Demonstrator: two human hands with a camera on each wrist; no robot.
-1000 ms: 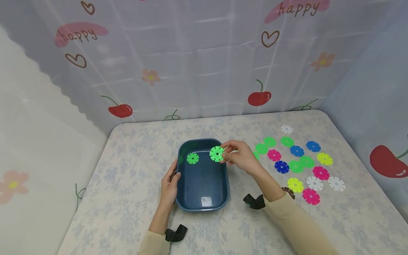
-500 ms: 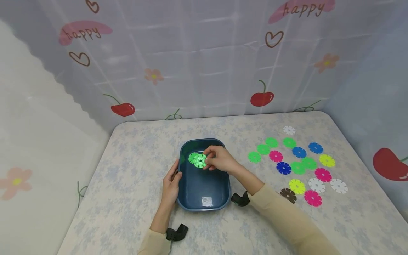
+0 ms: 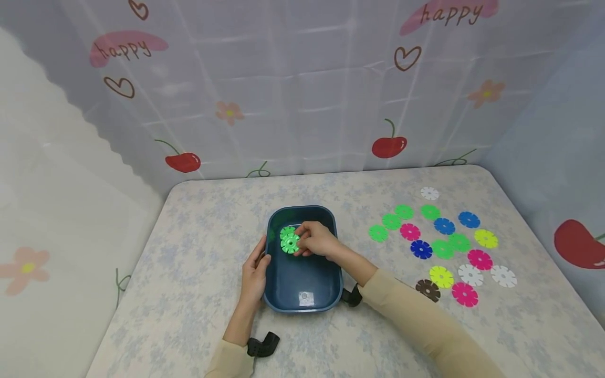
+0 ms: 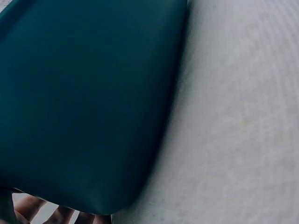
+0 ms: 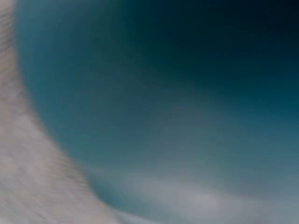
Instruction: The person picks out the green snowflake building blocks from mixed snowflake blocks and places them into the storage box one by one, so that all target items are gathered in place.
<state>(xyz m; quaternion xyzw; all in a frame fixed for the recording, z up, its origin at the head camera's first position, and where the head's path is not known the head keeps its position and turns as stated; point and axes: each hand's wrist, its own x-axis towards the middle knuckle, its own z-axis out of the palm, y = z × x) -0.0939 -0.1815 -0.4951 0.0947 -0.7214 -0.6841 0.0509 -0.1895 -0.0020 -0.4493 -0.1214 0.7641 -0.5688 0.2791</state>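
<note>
A: Where is the disc now being handled?

B: The notched green disc point(image 3: 290, 243) is inside the tray point(image 3: 293, 283), in its far left part, pinched at its right edge between the thumb and fingers of the right hand point(image 3: 317, 241). Contact with the tray's floor cannot be told; release is not yet made.

A: And next to it?

B: A second green disc point(image 3: 287, 230), partly covered from view by the first, lies in the tray free of any grip. The left hand point(image 3: 255, 270) grips the tray's left wall, thumb at the rim, fingers along the outside.

A: How much appears done?

B: Judged from the layout, one disc is placed and another nearly so; the work seems at an early stage.

A: And what is left?

B: To the right of the tray, on the worktop point(image 3: 198, 294), lie six green discs point(image 3: 391, 221), three pink discs point(image 3: 480, 259), three blue discs point(image 3: 444, 226), two yellow discs point(image 3: 441, 276), three white discs point(image 3: 503, 276) and one brown disc point(image 3: 427, 290). Whether colours other than green belong in the tray cannot be told.
</note>
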